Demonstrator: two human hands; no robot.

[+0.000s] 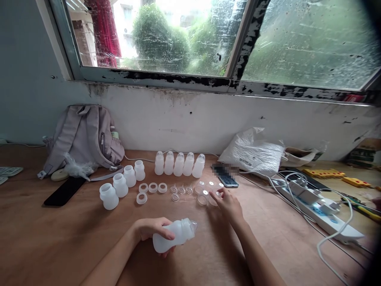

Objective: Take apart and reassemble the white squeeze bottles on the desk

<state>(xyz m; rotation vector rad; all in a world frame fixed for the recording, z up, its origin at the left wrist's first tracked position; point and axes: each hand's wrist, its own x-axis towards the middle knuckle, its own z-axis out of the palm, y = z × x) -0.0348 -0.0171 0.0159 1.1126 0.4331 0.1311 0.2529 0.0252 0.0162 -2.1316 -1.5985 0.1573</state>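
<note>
Translucent white plastic makes up the bottle (174,235) lying on its side in the person's left hand (151,229), low over the near part of the wooden table (74,234). The fingers wrap round the lower body, thumb on top, neck pointing right with a clear teat fitted. The grip is closed but not tight; the wall shows no denting. The right hand (228,204) is held apart from the bottle, fingers loosely spread and holding nothing, the fingertips reaching a cluster of clear caps (208,190) lying flat on the table. Behind them stands a row of five assembled bottles (179,164); to the left, four open bottle bodies (123,183), then white rings (151,188) and small clear teats (181,190). A phone (228,179) lies just beyond the caps; a power strip (318,208) with cables is well to the right, a backpack (85,135) far left. By judgement, the bottle is empty and light, its wall semi-rigid and smooth, likely slippery if damp. Hold at the waist or lower body; the soft teat would deform. The caps look thin and light, best pinched at the rim.
</note>
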